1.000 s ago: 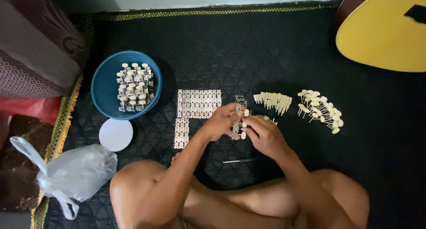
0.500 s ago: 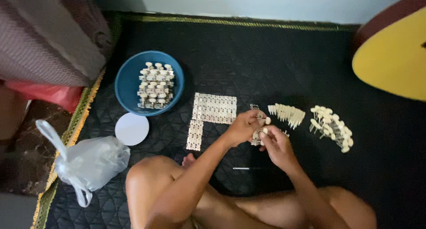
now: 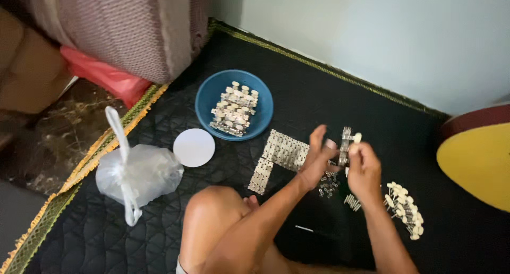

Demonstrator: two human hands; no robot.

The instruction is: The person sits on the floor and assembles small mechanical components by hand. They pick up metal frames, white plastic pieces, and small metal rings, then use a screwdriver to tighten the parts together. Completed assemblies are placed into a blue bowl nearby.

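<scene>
black quilted mat w/ blue bowl of metal parts at 11 o'clock, plastic bag at 9, both hands at 3: left hand & right hand fingers closed, pinching small metal tuner strip upright between them.

A black quilted mat covers the floor. On it sit a blue bowl, a white round lid and a tied plastic bag. Flat metal strips and small white pegs lie there too.
</scene>
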